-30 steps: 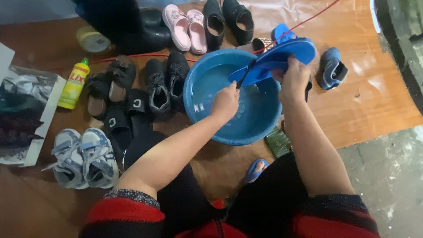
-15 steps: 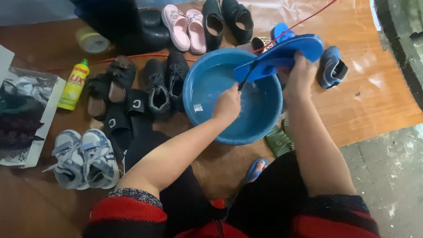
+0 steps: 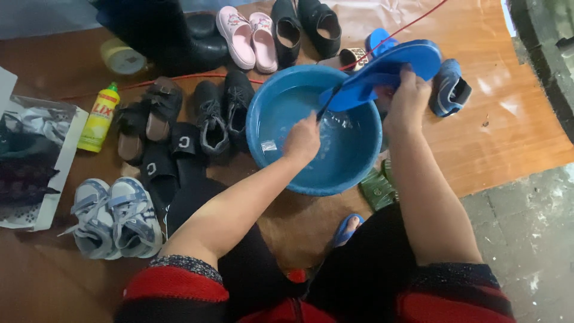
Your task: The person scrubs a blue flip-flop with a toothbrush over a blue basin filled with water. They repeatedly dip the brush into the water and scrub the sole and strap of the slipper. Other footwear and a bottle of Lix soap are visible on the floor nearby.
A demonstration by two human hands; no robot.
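Head view, looking down on a person crouched over a blue basin (image 3: 269, 149) of water on a wooden floor.

The right hand (image 3: 406, 98) grips a blue flip-flop sandal (image 3: 382, 72), fingers curled over its near edge and the thumb apparently below. The sandal is held sole-up above the far right rim of the basin. Its long axis runs obliquely: the end beyond the right fingers points up and to the right, and the opposite end slopes down and to the left, toward the water.

The left hand (image 3: 302, 140) is closed around a thin dark brush handle (image 3: 326, 107), likely a small brush; the head is not clearly visible. From the left fingers the handle rises up and to the right and meets the lower, leftward end of the sandal. The sandal thus lies just beyond and to the right of the left fingers, while the right fingers sit on its middle. The left hand is the nearer one to the water surface, hovering over the basin's centre.

Around the hands:
- left of the basin, dark shoes (image 3: 221, 113) and a pair of grey-white sneakers (image 3: 113, 215);
- beyond them, a yellow detergent bottle (image 3: 98, 116);
- past the basin's far rim, pink slippers (image 3: 248, 36);
- just right of the right fingers, a blue shoe (image 3: 451, 87).
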